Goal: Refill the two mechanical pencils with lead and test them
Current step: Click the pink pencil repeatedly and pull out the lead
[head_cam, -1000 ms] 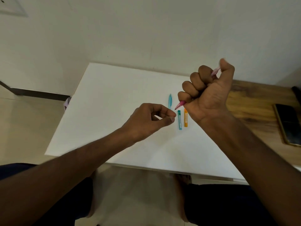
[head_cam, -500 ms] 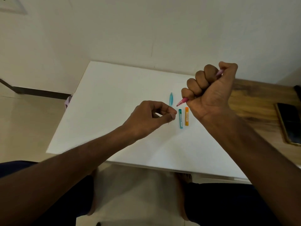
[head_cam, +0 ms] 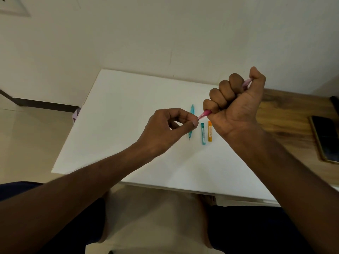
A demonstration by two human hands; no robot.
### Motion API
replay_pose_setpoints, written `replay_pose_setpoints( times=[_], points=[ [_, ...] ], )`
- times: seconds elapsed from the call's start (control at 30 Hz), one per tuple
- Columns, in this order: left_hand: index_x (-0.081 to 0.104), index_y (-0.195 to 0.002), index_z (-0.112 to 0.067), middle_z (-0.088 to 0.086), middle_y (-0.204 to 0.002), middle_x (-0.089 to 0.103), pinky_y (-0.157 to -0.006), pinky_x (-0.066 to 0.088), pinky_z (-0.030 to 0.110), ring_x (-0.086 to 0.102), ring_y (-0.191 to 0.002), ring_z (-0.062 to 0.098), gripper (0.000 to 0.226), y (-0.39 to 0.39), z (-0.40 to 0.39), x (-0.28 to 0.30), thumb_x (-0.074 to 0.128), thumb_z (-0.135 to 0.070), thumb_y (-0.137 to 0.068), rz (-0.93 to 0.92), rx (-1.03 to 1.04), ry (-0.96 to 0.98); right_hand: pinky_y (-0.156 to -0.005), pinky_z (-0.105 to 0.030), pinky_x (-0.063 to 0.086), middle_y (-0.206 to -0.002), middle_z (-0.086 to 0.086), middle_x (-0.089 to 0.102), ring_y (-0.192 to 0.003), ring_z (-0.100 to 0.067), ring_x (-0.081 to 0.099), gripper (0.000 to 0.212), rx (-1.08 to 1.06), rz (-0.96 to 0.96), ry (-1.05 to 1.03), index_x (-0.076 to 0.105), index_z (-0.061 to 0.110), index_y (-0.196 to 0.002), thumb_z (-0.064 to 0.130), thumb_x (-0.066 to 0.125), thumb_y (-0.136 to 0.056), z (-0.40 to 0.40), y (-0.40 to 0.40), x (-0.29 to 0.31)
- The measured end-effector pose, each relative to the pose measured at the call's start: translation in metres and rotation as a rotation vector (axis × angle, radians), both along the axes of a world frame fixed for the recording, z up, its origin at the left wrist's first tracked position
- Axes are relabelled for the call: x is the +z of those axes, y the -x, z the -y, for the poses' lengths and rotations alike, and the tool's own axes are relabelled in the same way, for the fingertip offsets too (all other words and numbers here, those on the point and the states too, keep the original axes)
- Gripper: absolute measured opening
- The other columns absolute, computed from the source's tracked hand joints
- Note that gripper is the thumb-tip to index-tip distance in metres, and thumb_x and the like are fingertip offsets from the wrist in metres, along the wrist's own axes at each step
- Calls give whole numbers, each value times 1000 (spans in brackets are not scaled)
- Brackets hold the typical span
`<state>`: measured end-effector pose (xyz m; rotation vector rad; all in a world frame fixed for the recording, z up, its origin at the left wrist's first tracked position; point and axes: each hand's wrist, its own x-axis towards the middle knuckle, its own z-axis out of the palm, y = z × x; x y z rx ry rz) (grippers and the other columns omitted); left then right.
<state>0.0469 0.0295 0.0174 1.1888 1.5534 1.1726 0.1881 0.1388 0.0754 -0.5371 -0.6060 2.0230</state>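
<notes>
Now meets pink pencil (head_cam: 205, 114) tip: left hand (head_cam: 165, 129) pinching there, right hand (head_cam: 236, 105) fisted around barrel, above white tabletop (head_cam: 128, 110); phone (head_cam: 325, 138) at 3 o'clock.

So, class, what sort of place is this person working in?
Probably a room at home or a study corner: a plain white table against a bare wall, a wooden desk beside it, and a phone lying there.

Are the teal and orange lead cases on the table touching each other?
Apart. The head view shows a strip of white table between the teal lead case and the orange lead case, which lie side by side.
</notes>
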Motion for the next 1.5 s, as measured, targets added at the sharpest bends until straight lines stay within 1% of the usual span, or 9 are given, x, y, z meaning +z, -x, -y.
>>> replay_pose_setpoints(
  times=[0.1,0.33,0.47,0.57,0.73,1.17,1.37,1.43,1.5],
  points=[
    [80,-96,-31,-12,-94,80,-72,55,27,63,-72,3,10,0,-1,-1,78,-40,-96,2,-3,-30,-43,-15,26,-49,5,14,-42,-11,12,60,21,-24,-10,18,23,-57,57,24,-105,0,1,0],
    [80,-96,-25,-11,-98,80,-69,49,17,64,-73,0,9,-3,1,2,78,-33,-96,30,-13,-58,-44,-16,25,-51,5,13,-40,-9,14,54,-15,-2,-3,18,21,-58,47,24,-105,-2,0,1],
    [80,-96,-24,-9,-100,81,-72,51,21,65,-74,3,10,-4,1,4,79,-33,-95,47,-1,-42,-44,-16,25,-51,5,14,-39,-9,17,51,-31,31,-17,19,22,-58,43,23,-105,-2,-1,3],
    [80,-97,-23,-11,-99,81,-72,50,18,66,-75,0,5,-4,2,4,80,-28,-95,43,-8,-57,-44,-17,24,-52,5,12,-43,-11,12,53,-15,4,12,18,22,-59,47,24,-105,-1,-1,2],
    [79,-100,-21,-11,-100,80,-71,50,16,66,-72,0,9,-4,3,5,83,-21,-92,56,-39,-80,-44,-16,24,-53,5,11,-39,-9,15,48,-24,39,5,16,22,-60,42,25,-102,-5,-2,3],
    [79,-104,-19,-11,-103,80,-76,54,21,68,-77,0,12,-3,3,4,82,-22,-92,49,-56,-58,-43,-16,24,-52,5,10,-43,-11,11,50,-36,54,0,16,22,-60,43,26,-103,-2,0,5],
    [81,-106,-20,-13,-106,80,-75,53,23,72,-90,9,15,-2,1,1,82,-25,-92,20,-61,2,-44,-17,23,-51,5,11,-43,-11,12,51,-13,33,-33,17,22,-59,45,25,-103,-3,-3,7],
    [81,-107,-28,-16,-105,79,-75,53,22,71,-86,16,17,-1,-1,-2,83,-32,-92,-13,-48,89,-44,-17,24,-51,5,12,-40,-9,14,50,-30,52,-50,17,22,-58,44,25,-103,-3,-2,7],
    [80,-108,-33,-18,-104,78,-72,50,19,67,-72,8,18,0,-1,-5,83,-37,-91,-41,-51,158,-45,-17,24,-51,5,12,-39,-9,16,49,-47,69,-63,17,22,-58,41,24,-103,-4,-1,8]
  ],
)
